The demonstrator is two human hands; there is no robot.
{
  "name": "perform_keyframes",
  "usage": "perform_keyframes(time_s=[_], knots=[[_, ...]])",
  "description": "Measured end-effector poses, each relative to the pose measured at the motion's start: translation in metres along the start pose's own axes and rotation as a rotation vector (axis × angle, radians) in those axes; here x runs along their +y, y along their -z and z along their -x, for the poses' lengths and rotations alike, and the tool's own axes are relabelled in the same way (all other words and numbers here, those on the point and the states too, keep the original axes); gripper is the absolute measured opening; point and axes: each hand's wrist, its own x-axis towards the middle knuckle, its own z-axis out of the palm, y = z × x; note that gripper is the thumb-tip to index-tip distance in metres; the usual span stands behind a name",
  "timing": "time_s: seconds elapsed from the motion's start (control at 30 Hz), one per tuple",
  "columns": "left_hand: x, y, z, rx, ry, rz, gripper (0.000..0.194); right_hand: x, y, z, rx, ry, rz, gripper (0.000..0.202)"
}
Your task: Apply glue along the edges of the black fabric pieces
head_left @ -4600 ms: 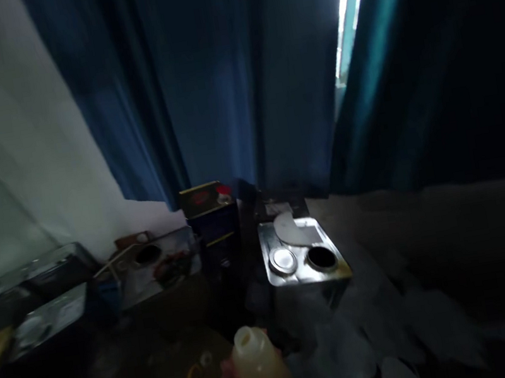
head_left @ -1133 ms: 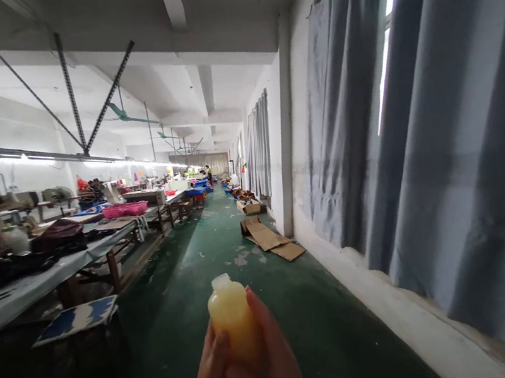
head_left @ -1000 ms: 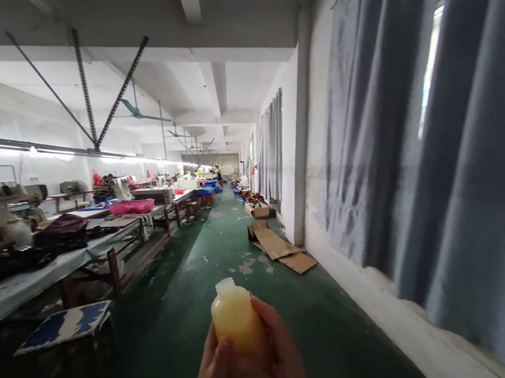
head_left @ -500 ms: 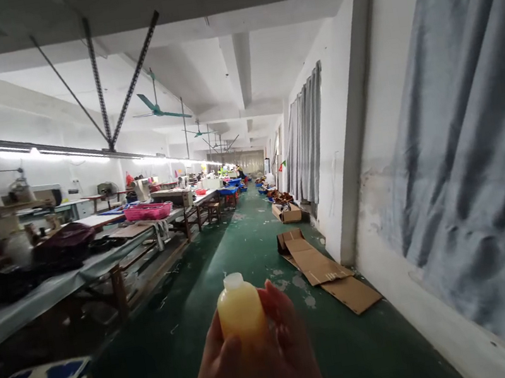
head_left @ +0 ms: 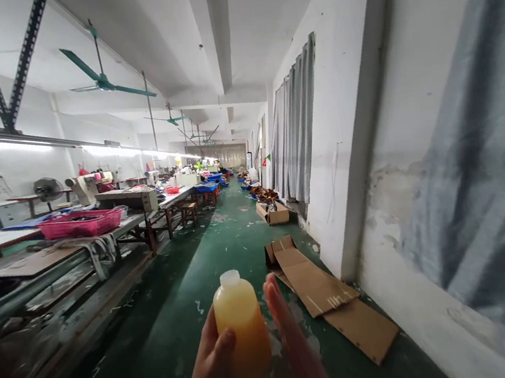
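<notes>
Low in the middle of the view is a translucent plastic bottle [head_left: 242,328], upright, with a short pale neck and yellow-orange contents. My left hand [head_left: 215,361] is wrapped round its left side, the thumb lying across the front. To the right of the bottle, my right hand [head_left: 293,342] is held with its fingers stretched up and a gap between them and the bottle wall. The lower part of my right hand is dark and blurred, so contact near the bottle's base cannot be made out.
Flattened cardboard [head_left: 315,281] lies on the green floor [head_left: 204,248] ahead to the right, with an open carton [head_left: 273,212] beyond. A long workbench with a pink basket [head_left: 80,223] and sewing machines [head_left: 127,200] runs along the left. Grey curtains [head_left: 297,124] hang on the right wall.
My right hand has come away from the bottle's side, and its fingers have straightened. The bottle stays in my left hand. The view has moved forward along the aisle.
</notes>
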Motion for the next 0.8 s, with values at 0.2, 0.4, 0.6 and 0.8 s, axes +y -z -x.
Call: perform_keyframes(time_s=[0.2,0.4,0.6,0.8], knots=[[-0.006,0.009,-0.163,0.102,-0.020,-0.031,0.086,0.146,-0.023,-0.069,-0.278,0.344,0.306,0.057],[-0.022,0.044,-0.302,0.145,-0.075,-0.142,0.082,0.239,-0.058,-0.164,-0.238,0.393,0.181,0.049],[-0.026,0.085,-0.467,0.160,-0.028,-0.062,0.083,0.365,-0.170,-0.237,-0.208,0.396,0.371,0.067],[-0.014,0.102,-0.618,0.053,0.016,-0.164,0.082,0.481,-0.203,-0.295,-0.135,0.280,0.414,0.050]])
